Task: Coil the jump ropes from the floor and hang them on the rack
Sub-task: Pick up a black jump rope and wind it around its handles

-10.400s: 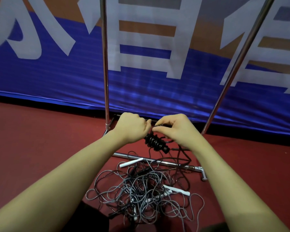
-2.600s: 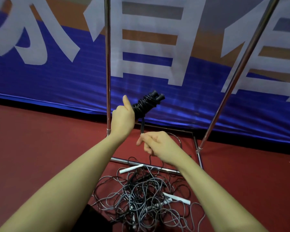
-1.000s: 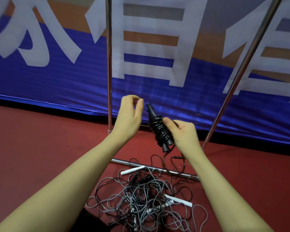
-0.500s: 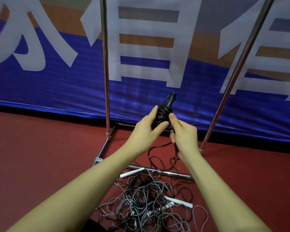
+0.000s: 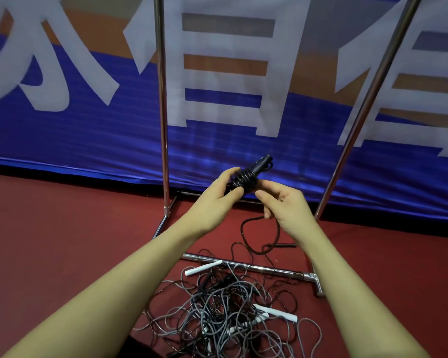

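My left hand (image 5: 219, 196) grips the coiled black jump rope (image 5: 248, 174) before the rack (image 5: 163, 125); my right hand (image 5: 286, 205) pinches its loose cord; other ropes (image 5: 225, 308) lie tangled on the floor (image 5: 62, 241).

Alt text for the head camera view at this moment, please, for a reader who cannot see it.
A person's left hand grips a black jump rope wound around its handles, while the right hand holds the rope's loose tail, which loops down toward the red floor. Below lies a tangled pile of ropes with white handles, across the base of a metal rack before a blue banner.
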`<state>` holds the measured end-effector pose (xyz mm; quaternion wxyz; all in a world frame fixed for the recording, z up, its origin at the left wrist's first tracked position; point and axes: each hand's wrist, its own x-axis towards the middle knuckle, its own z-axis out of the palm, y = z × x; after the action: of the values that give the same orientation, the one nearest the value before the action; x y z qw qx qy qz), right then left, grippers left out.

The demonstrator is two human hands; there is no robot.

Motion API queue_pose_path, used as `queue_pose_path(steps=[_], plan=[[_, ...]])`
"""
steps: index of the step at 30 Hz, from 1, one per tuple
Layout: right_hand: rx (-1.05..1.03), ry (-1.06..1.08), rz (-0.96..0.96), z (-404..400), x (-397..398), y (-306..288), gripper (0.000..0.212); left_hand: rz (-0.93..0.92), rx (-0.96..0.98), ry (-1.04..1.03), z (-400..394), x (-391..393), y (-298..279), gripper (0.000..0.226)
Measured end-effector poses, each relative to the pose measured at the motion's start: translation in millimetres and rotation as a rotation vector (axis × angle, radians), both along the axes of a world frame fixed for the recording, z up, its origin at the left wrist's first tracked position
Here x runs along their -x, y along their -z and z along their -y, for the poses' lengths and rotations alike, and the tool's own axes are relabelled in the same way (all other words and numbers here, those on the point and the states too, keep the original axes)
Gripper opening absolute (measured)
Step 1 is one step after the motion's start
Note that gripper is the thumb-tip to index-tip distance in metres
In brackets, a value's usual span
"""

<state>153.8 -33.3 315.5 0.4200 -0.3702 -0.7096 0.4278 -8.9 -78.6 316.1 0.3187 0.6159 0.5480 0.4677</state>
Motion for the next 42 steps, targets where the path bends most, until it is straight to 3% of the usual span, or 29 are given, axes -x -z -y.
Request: queue_pose_path(steps=[5,9,14,17,22,26,31,37,42], plan=[[-0.009,0.02,-0.104,10.8,6.9,-2.5,0.025,0.006,0.004,-0.105,0.8,-5.8,-2.4,0.054],[-0.008,0.001,-0.138,12.4,8.4,-1.8,0.021,-0.046,-0.015,-0.227,-0.4,-4.8,-7.2,0.034],[-0.007,-0.031,-0.186,10.0,5.8,-2.8,0.023,0.246,0.022,-0.199,1.1,-4.3,-12.9,0.033],[0.069,-0.005,-0.243,9.0,8.6,-3.4,0.019,0.41,0.075,-0.136,2.8,-6.6,-15.9,0.043],[0.175,-0.048,-0.303,9.0,5.2,-7.6,0.018,0.495,0.177,0.128,2.4,-1.6,-16.5,0.033],[0.249,-0.097,-0.345,6.5,0.7,-8.3,0.023,0.605,0.237,0.143,2.2,-1.8,-13.8,0.034],[0.262,-0.164,-0.405,3.4,-2.3,-5.5,0.024,0.337,0.084,-0.02,0.0,-3.4,-10.8,0.022],[0.308,-0.229,-0.411,3.2,3.8,-0.4,0.041,0.214,-0.009,-0.261,-2.5,-18.6,-6.7,0.018],[0.272,-0.256,-0.419,7.0,3.1,-2.8,0.037,0.075,-0.021,-0.332,-0.9,-22.0,-7.3,0.034]])
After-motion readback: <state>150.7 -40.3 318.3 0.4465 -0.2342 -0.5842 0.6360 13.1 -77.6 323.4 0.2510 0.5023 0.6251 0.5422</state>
